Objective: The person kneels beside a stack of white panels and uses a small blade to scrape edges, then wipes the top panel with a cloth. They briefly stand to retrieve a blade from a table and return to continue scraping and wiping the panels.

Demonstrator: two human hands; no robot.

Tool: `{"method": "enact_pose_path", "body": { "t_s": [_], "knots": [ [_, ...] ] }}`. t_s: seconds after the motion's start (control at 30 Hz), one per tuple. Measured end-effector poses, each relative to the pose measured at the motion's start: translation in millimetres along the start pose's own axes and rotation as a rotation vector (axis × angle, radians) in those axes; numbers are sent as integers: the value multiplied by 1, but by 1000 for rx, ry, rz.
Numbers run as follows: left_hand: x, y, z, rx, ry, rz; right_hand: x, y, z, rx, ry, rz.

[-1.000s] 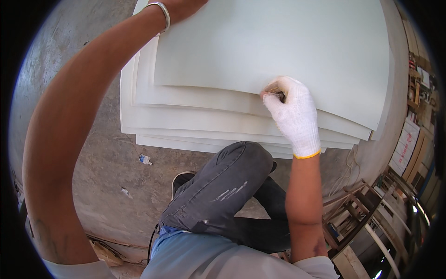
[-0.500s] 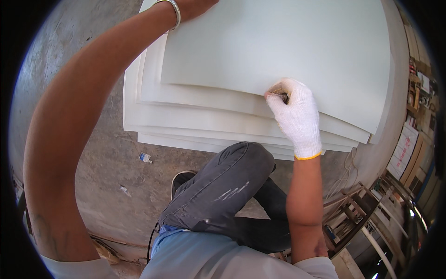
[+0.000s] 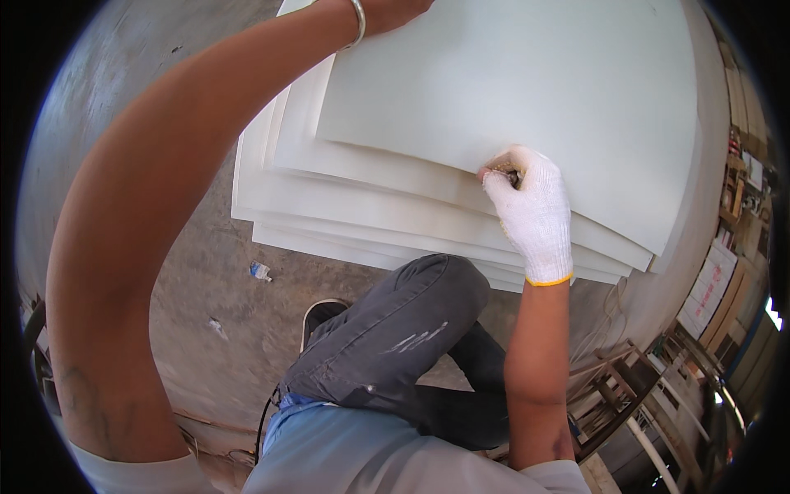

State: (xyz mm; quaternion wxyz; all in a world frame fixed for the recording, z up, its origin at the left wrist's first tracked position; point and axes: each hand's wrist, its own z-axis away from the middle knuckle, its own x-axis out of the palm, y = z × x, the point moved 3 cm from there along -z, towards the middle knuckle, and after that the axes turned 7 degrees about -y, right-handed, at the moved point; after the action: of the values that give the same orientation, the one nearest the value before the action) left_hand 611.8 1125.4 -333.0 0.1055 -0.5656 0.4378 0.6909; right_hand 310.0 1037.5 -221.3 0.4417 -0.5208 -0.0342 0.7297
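- The top sheet (image 3: 527, 90) is thin, smooth, matte and pale greenish-white, straight-edged; it lies uppermost on the stack, its near left corner set well in from the stack's near left corner.
- The lower sheets (image 3: 354, 188) are of similar pale, flat material, fanned unevenly so that their near edges step out in bands, with narrow shadowed gaps between.
- The right hand (image 3: 535, 210) wears a white knitted glove (image 3: 543, 243) with a yellow-edged cuff (image 3: 549, 281); its grip is narrow, thumb and curled fingers pinching the top sheet's near edge, right of that edge's middle. The wrist is nearly straight, the forearm (image 3: 536, 346) rising from below.
- The left hand (image 3: 399, 11) is bare and cut off by the upper border, over the top sheet near its left edge; whether its grip is wide or narrow, I cannot tell. The arm bends in a broad arc, a silvery metal bangle (image 3: 360, 23) at the wrist.
- Near the stack's near edge is a knee in worn dark-grey trousers (image 3: 387, 329), above rough grey floor (image 3: 206, 272).
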Motion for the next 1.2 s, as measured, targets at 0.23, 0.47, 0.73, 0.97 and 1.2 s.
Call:
{"method": "enact_pose_path", "body": {
  "t_s": [0.23,0.47,0.73,0.97,1.2],
  "knots": [
    [4,0,-3,43,115,-28,12,-11,-4,-98,14,22],
    [-20,19,8,-1,3,117,20,-27,-10,-116,-35,-36],
    [-42,36,20,-202,-120,194,15,-27,-9,1,-48,-10],
    [-11,18,9,-24,-20,84,32,-51,-20,-150,-43,97],
    [1,10,-2,10,17,-45,20,-44,-18,-97,-66,34]
  ]
}}
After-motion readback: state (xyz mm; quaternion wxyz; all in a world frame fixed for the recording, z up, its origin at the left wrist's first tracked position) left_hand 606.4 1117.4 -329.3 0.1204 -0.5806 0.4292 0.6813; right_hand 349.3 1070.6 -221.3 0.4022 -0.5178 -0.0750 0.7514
